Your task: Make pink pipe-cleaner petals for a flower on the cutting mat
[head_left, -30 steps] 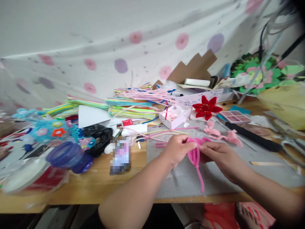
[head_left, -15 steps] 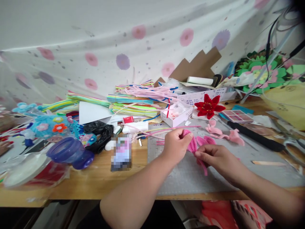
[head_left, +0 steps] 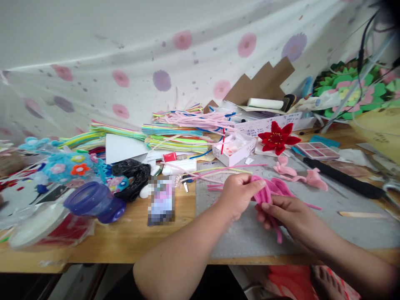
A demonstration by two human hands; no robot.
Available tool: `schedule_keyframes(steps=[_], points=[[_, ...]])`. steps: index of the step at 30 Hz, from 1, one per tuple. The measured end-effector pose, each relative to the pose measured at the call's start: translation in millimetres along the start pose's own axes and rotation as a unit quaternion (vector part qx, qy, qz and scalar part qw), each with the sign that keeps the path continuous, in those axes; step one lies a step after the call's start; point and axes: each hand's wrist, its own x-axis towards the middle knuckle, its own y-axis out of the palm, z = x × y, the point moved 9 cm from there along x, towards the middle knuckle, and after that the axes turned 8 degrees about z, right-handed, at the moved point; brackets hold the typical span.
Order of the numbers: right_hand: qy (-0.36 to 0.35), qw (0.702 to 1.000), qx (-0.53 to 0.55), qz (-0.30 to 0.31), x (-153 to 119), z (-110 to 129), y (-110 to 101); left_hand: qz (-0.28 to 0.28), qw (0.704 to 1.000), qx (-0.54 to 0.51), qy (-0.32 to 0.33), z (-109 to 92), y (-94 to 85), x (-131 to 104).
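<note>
Between my hands is a looped bundle of pink pipe cleaners [head_left: 263,191], held above the grey cutting mat [head_left: 237,241]. My left hand [head_left: 237,193] pinches the bundle's upper left side between thumb and fingers. Lower down, my right hand [head_left: 281,210] grips its gathered base, and a short pink tail hangs below the fingers. More pink loops [head_left: 281,186] show just behind the right hand; whether they join the held bundle I cannot tell. Light pink shaped pieces [head_left: 286,168] lie farther back on the mat, near a red pipe-cleaner flower [head_left: 278,137].
Several bundles of coloured pipe cleaners [head_left: 178,143] are piled at the back. A small white box [head_left: 234,152] stands behind the hands. On the right lie a black-handled tool [head_left: 346,179], a wooden stick [head_left: 359,215] and scissors [head_left: 392,193]. A purple pot [head_left: 90,200] and a phone [head_left: 161,202] are left.
Both hands have shifted slightly right and down with the pink bundle. The loops now lie closer together between the fingers, and the view has turned a little.
</note>
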Motion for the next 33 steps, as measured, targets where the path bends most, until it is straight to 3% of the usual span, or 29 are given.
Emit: schedule_keyframes(steps=[4, 8, 12, 14, 18, 23, 33], points=[[-0.007, 0.996, 0.093, 0.006, 1.5, 1.6, 11.7, 0.012, 0.999, 0.034, 0.004, -5.6, 2.2, 0.0], [-0.001, 0.991, 0.134, -0.023, 1.4, -4.5, 13.8, 0.077, 0.992, 0.093, -0.045, -1.4, 10.4, 2.4], [0.027, 0.991, 0.129, -0.003, -2.8, -13.0, 18.7, 0.152, 0.954, 0.256, 0.039, -19.2, 21.3, 3.9], [0.037, 0.991, 0.128, 0.012, -5.8, -16.0, 19.4, 0.167, 0.942, 0.286, 0.055, -22.2, 22.6, 3.9], [0.031, 0.991, 0.126, 0.036, -10.9, -15.0, 17.3, 0.146, 0.947, 0.284, 0.042, -20.5, 16.9, 5.3], [0.024, 0.992, 0.103, 0.067, -17.7, -8.3, 19.9, 0.201, 0.949, 0.240, -0.044, -1.0, 23.6, 1.2], [-0.061, 0.988, 0.072, 0.123, -29.0, 21.9, 27.9, 0.250, 0.946, 0.204, -0.026, -12.2, 28.4, -4.6]])
